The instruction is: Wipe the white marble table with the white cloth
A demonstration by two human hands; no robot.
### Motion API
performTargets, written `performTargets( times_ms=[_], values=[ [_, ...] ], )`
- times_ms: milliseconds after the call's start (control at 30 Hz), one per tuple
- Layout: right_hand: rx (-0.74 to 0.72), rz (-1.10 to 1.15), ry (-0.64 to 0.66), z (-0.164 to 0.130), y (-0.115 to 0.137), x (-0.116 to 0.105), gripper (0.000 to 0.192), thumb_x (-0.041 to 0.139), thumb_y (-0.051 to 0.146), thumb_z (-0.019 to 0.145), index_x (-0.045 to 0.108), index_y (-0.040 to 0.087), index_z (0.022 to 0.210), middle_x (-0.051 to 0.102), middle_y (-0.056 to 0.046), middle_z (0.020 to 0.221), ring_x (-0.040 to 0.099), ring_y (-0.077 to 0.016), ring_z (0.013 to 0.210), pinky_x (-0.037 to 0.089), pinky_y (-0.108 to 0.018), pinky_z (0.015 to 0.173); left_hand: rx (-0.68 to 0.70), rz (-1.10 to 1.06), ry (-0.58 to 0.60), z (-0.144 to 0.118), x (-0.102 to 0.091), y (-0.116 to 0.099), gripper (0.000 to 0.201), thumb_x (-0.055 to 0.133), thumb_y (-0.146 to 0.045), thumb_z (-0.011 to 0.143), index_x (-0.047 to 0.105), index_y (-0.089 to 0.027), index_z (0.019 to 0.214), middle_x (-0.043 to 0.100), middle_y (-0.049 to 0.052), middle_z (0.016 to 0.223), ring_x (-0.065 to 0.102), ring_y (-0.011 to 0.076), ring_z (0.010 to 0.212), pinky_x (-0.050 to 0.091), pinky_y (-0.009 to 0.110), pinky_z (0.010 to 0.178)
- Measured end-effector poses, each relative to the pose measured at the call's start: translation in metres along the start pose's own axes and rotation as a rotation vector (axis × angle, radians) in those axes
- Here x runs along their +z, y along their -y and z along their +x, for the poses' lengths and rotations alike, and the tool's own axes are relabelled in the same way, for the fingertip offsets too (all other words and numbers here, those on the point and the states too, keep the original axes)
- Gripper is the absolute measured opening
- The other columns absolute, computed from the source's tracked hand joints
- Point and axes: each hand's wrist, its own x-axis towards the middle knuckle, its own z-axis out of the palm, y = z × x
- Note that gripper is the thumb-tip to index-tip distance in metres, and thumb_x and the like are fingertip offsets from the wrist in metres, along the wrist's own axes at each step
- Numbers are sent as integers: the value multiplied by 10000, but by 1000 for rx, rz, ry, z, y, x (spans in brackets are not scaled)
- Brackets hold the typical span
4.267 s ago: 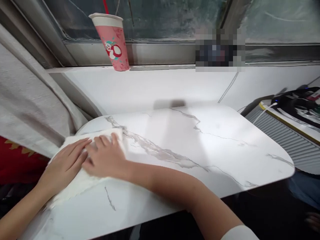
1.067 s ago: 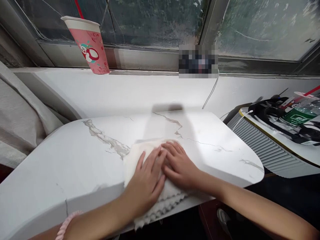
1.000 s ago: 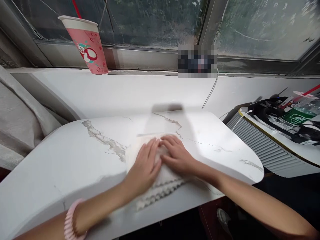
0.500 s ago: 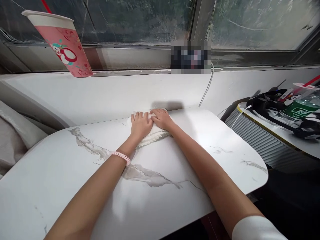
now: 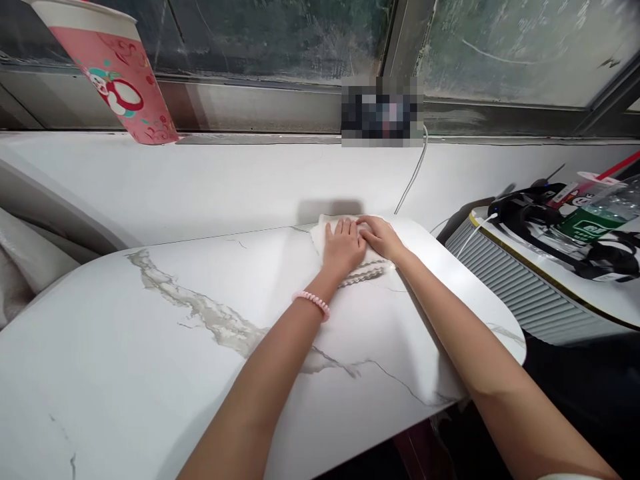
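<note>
Cloth: our left hand [image 5: 344, 248] and right hand [image 5: 381, 237] press a white cloth [image 5: 350, 257] flat at the bench's [image 5: 150, 347] far edge, centre frame.
Fingers: spread flat, gripping nothing.
Cup: pink paper cup [image 5: 113, 80], upper left on the sill; contents hidden.
Right edge: probably a bottle [image 5: 597, 217].

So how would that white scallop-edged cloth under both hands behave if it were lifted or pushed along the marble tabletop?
The white scallop-edged cloth would probably go floppy if lifted: it lies flat and thin under the left hand and right hand. Pushed, it likely slides easily, since the white marble-patterned tabletop looks smooth and glossy. Without flat palms on it, it might bunch.
</note>
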Motion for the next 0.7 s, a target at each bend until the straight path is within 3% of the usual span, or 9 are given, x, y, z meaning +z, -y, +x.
performTargets(
  times_ms=[267, 467, 567, 700],
  values=[
    [-30, 48, -17, -48, 9, -16, 374, 430, 345, 863, 639, 222, 1147, 645, -88, 1273, 532, -274, 1246, 366, -498, 1099, 10, -24, -32, -41, -1, -29, 543, 260, -294, 978, 417, -118, 1467, 390, 153, 1541, 312, 284, 1449, 133, 547, 1207],
    [-52, 126, 20, -118, 25, -47, 330, 478, 354, 867, 636, 283, 1148, 619, -79, 1318, 493, -262, 1319, 359, -494, 1127, 44, -34, 42, -106, -3, -74, 594, 316, -329, 970, 384, -24, 1474, 325, 242, 1546, 249, 390, 1460, 132, 649, 1180],
    [-43, 169, 55, -160, 38, -68, 308, 514, 362, 883, 615, 330, 1172, 597, -69, 1343, 476, -258, 1338, 373, -489, 1127, 147, -53, 49, -141, -4, -92, 624, 372, -376, 957, 414, 3, 1451, 336, 278, 1525, 235, 427, 1454, 175, 689, 1158],
    [-14, 154, 34, -191, 48, -81, 320, 531, 360, 888, 582, 361, 1204, 593, -78, 1334, 463, -261, 1348, 409, -493, 1099, 354, -71, 12, -163, -6, -97, 592, 341, -359, 975, 461, 27, 1408, 371, 265, 1510, 258, 393, 1455, 239, 640, 1168]
  ],
)
